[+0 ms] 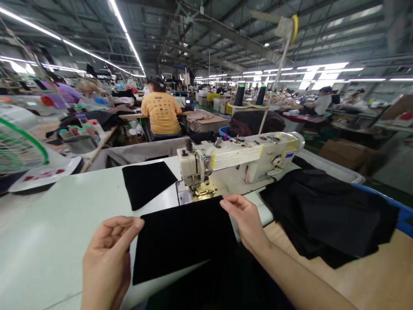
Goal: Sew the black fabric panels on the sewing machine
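A black fabric panel (183, 237) is stretched between my two hands in front of the sewing machine (232, 157). My left hand (111, 249) pinches its upper left corner between thumb and fingers. At the upper right corner, my right hand (243, 215) pinches the same panel, just below the machine's lit needle plate (204, 193). A second black fabric piece (146, 181) lies flat on the pale table, left of the needle area. The panel's lower edge hangs toward me, over the table's front edge.
A pile of black fabric pieces (325, 211) lies on the right, beside a blue bin (403, 215). At the left stands a green-rimmed fan (22, 146). Two dark thread cones (239, 95) rise behind the machine. A person in a yellow shirt (161, 112) sits ahead.
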Available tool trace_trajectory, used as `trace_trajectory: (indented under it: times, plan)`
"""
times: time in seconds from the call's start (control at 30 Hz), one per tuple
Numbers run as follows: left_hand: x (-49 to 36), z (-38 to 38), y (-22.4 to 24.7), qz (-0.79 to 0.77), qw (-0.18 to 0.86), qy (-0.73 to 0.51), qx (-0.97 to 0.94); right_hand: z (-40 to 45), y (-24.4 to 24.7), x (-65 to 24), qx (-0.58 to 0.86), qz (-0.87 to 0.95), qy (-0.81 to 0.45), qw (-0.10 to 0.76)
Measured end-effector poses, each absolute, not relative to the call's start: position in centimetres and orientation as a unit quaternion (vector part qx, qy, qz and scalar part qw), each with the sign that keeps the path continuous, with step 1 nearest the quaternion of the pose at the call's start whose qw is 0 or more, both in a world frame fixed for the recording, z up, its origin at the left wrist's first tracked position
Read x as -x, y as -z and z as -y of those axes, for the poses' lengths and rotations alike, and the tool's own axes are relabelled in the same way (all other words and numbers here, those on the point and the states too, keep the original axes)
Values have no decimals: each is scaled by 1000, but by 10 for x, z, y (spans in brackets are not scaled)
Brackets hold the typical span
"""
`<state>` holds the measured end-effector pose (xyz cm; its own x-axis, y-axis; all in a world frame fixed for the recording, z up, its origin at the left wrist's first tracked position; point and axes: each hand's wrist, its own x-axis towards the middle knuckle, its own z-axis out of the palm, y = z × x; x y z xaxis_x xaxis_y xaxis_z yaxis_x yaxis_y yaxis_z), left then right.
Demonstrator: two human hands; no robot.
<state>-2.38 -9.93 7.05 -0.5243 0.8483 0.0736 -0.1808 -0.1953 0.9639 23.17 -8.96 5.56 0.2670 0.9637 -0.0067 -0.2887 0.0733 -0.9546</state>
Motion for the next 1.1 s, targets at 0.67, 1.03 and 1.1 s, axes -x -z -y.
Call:
trace_trajectory:
  times: [0.67,1.03,1.1]
  plan:
    - [38,20,-129,-533,167,-323,-764,141,-51,-205,403,632,-540,383]
    - [-14,-12,-3,-512,241,-315,-762,141,12,-233,326,902,-108,263]
    - [-13,-15,-2,-514,246,-323,-756,139,9,-235,324,911,-68,245]
